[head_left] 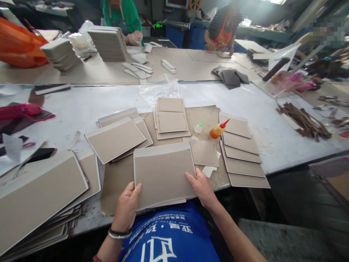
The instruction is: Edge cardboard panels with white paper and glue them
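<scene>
Head view: your left hand [127,207] & right hand [201,187] grip the edged board [163,174], bottom centre, at bench [81,105] edge. Stack [40,196] lower left looks done; plain sheets [240,145] centre-right prob. remain.

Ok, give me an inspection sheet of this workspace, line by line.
Surface: white worktable, partly covered by a brown cardboard sheet.
Job's things: grey-brown cardboard panel with white top edge; similar panels fanned at right, panel stack at left.
Clutter: orange glue bottle with red nozzle, clear plastic bag.
Grippers: left hand and right hand each grip a lower corner of the panel.
Cables: nothing seen.
Surroundings: person in green, person in orange apron, at far table.
</scene>
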Available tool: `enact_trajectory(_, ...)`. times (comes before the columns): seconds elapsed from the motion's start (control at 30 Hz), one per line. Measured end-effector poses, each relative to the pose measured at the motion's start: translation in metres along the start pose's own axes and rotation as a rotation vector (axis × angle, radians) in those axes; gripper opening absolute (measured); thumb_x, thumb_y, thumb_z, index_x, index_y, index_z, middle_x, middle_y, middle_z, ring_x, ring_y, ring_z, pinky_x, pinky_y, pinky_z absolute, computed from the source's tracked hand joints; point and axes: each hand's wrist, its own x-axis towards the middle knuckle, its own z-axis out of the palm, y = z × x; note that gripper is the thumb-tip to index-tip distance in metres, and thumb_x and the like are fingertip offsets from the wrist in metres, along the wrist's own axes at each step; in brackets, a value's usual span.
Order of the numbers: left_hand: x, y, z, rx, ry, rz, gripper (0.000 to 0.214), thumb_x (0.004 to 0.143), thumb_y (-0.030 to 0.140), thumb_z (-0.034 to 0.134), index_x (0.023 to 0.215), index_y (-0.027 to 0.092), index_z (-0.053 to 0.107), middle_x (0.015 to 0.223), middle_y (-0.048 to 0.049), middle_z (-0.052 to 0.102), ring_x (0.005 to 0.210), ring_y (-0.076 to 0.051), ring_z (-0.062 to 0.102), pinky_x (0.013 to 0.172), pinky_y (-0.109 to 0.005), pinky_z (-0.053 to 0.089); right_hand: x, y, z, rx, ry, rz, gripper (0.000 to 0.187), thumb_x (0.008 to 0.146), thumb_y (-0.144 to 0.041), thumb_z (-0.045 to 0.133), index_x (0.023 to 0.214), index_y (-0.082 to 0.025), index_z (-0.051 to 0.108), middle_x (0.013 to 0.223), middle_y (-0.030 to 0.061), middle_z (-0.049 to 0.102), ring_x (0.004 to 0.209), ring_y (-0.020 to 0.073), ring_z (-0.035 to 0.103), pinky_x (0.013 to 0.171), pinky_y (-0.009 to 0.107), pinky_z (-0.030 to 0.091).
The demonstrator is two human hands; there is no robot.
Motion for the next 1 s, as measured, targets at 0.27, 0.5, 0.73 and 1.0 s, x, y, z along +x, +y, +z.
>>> enact_trajectory(0.27,-0.002,-0.014,0.013,0.185,0.139,0.217,0.029,0.068,0.041,0.062,0.086,0.018,0.06,0.083,-0.0022,0.068,0.082,-0.018,0.061,0.075,-0.028,0.047,0.002,-0.004,-0.01,-0.328,0.025,-0.144,0.029,0.08,-0.042,0.047,0.096,-0.019,0.054,0.094,0.0085,0.065,0.091,0.0236,0.058,0.082,0.037,0.044)
enact_trajectory(0.5,-0.013,-0.01,0.021,-0.139,0.086,0.071,0.033,0.068,0.035,0.064,0.093,0.015,0.057,0.084,-0.0049,0.069,0.083,-0.021,0.063,0.075,-0.033,0.05,0.019,-0.014,-0.02,0.049,-0.225,0.004,0.034,0.074,-0.044,0.057,0.098,-0.02,0.052,0.096,0.0068,0.067,0.086,0.0225,0.062,0.075,0.036,0.048)
enact_trajectory(0.73,-0.029,-0.007,0.017,-0.369,0.022,-0.095,0.035,0.076,0.031,0.059,0.106,0.013,0.056,0.095,-0.0105,0.068,0.092,-0.024,0.062,0.084,-0.038,0.049,0.043,0.002,-0.022,0.287,-0.412,0.232,0.036,0.066,-0.039,0.068,0.093,-0.019,0.055,0.085,0.0035,0.07,0.073,0.0193,0.065,0.066,0.031,0.05)
enact_trajectory(1.0,-0.022,-0.007,0.011,-0.34,0.049,-0.084,0.032,0.076,0.024,0.059,0.105,0.01,0.056,0.093,-0.0118,0.069,0.091,-0.024,0.063,0.085,-0.038,0.05,0.05,0.005,-0.01,0.319,-0.401,0.323,0.021,0.069,-0.033,0.066,0.083,-0.019,0.059,0.081,0.002,0.07,0.071,0.0169,0.064,0.065,0.027,0.051)
